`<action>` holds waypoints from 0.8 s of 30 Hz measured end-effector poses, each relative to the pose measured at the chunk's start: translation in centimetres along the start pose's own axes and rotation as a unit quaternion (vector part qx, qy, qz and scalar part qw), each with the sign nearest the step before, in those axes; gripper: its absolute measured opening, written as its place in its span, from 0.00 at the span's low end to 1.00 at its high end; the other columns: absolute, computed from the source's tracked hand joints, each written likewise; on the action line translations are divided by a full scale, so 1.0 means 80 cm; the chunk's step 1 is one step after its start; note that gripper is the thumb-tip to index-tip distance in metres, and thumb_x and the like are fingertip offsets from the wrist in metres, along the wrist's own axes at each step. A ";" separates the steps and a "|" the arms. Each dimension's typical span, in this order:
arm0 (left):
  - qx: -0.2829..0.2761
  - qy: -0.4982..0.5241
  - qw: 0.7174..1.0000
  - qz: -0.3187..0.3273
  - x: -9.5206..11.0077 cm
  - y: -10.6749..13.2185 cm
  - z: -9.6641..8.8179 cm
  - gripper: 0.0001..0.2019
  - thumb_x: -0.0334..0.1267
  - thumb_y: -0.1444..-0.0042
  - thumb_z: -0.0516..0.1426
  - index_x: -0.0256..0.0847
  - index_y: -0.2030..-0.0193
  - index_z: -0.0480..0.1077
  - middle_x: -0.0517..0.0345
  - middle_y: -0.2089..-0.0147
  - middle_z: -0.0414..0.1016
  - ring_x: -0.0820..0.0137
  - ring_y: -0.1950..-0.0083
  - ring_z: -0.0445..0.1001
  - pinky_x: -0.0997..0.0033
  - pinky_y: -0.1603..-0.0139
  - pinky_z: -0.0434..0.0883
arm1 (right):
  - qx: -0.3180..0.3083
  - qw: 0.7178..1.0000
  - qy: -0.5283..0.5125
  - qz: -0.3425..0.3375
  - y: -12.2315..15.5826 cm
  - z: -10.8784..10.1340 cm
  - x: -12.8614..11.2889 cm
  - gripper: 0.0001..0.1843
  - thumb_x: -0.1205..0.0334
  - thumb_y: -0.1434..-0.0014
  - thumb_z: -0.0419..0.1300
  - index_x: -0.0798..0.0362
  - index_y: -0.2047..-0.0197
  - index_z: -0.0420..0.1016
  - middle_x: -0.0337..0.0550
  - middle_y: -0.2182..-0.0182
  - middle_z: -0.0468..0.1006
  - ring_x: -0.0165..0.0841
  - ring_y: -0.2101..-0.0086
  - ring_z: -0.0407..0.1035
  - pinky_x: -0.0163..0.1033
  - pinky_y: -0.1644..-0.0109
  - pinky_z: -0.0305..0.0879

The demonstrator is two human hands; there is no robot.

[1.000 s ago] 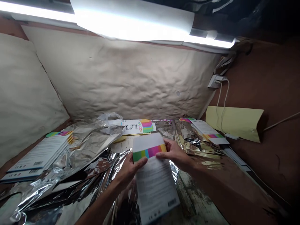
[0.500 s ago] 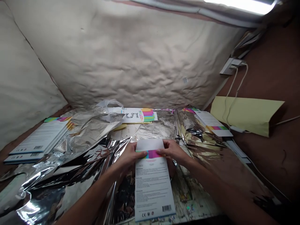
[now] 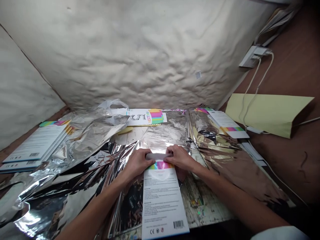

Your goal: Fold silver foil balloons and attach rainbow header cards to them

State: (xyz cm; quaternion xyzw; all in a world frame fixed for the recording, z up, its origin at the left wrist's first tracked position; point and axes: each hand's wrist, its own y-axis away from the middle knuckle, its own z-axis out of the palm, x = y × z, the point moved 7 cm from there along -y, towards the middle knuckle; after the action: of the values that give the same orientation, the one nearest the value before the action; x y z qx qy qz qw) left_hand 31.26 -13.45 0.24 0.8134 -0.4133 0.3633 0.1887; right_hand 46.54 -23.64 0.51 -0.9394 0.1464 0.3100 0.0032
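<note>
At the middle of the head view, on a bench covered in crinkled silver foil [image 3: 160, 136], a long white printed card [image 3: 162, 203] lies flat with its barcode end toward the person and its rainbow stripe at the far end. The far end is bent over into a narrow flap [image 3: 159, 156]. The left hand [image 3: 138, 162] and the right hand [image 3: 180, 158] meet on that flap, one at each corner; each hand's fingers are held close together and curled, pinching the fold between thumb and fingertips and pressing it down. On the left, well apart, lies a stack of like cards [image 3: 35, 146]. Behind the hands are a card printed with a 5 [image 3: 145, 116] and a clear plastic bag [image 3: 112, 106]. To the right lie more cards [image 3: 228, 125], a yellow sheet [image 3: 268, 113] and a wall socket [image 3: 255, 55] with white cables.
</note>
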 end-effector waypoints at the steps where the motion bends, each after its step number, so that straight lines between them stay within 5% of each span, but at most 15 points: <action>1: 0.011 -0.041 0.999 0.009 0.001 0.000 -0.002 0.08 0.42 0.51 0.63 0.40 0.71 0.75 0.60 0.73 0.73 0.67 0.69 0.69 0.72 0.71 0.56 | 0.007 0.999 0.039 -0.016 0.001 -0.001 -0.005 0.08 0.60 0.49 0.67 0.53 0.67 0.75 0.40 0.69 0.77 0.34 0.65 0.68 0.34 0.66 0.54; 7: -0.056 -0.087 0.983 0.150 0.021 0.005 0.004 0.12 0.28 0.47 0.56 0.44 0.58 0.76 0.57 0.60 0.78 0.65 0.58 0.74 0.70 0.57 0.65 | 0.058 0.960 0.203 -0.181 0.024 0.012 -0.038 0.05 0.70 0.41 0.59 0.53 0.61 0.74 0.43 0.65 0.77 0.36 0.61 0.65 0.39 0.58 0.54; 11: -0.122 -0.136 0.958 0.219 0.031 0.015 0.012 0.18 0.24 0.51 0.56 0.47 0.57 0.78 0.58 0.59 0.78 0.65 0.56 0.74 0.71 0.57 0.65 | 0.052 0.933 0.261 -0.241 0.037 0.021 -0.045 0.08 0.70 0.37 0.55 0.53 0.61 0.75 0.45 0.62 0.76 0.36 0.62 0.65 0.39 0.61 0.56; 18: -0.154 -0.188 0.939 0.245 0.044 0.029 0.019 0.20 0.27 0.51 0.56 0.49 0.53 0.79 0.58 0.56 0.78 0.65 0.57 0.75 0.71 0.60 0.66 | 0.087 0.963 0.146 -0.209 0.077 -0.009 -0.055 0.13 0.64 0.36 0.58 0.52 0.48 0.72 0.50 0.52 0.74 0.38 0.54 0.69 0.40 0.55 0.66; 21: -0.145 -0.137 0.954 0.225 0.042 0.026 0.019 0.20 0.27 0.49 0.54 0.47 0.53 0.78 0.58 0.59 0.79 0.66 0.59 0.75 0.71 0.58 0.66 | 0.045 0.982 0.068 -0.171 0.099 0.001 -0.058 0.10 0.62 0.39 0.62 0.52 0.54 0.73 0.46 0.57 0.76 0.38 0.55 0.70 0.42 0.52 0.69; 24: -0.106 -0.047 0.981 0.157 0.030 0.018 0.012 0.17 0.29 0.45 0.53 0.43 0.52 0.77 0.58 0.59 0.80 0.67 0.59 0.76 0.72 0.58 0.67 | 0.006 0.988 0.058 -0.143 0.109 0.016 -0.058 0.21 0.63 0.42 0.66 0.50 0.46 0.71 0.47 0.50 0.75 0.42 0.49 0.67 0.48 0.46 0.67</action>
State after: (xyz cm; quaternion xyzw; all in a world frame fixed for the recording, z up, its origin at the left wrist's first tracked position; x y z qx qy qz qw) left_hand 31.46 -16.15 1.41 0.7299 -0.5807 0.3038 0.1941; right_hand 39.81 -30.63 2.93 -0.9670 0.0123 0.2506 0.0448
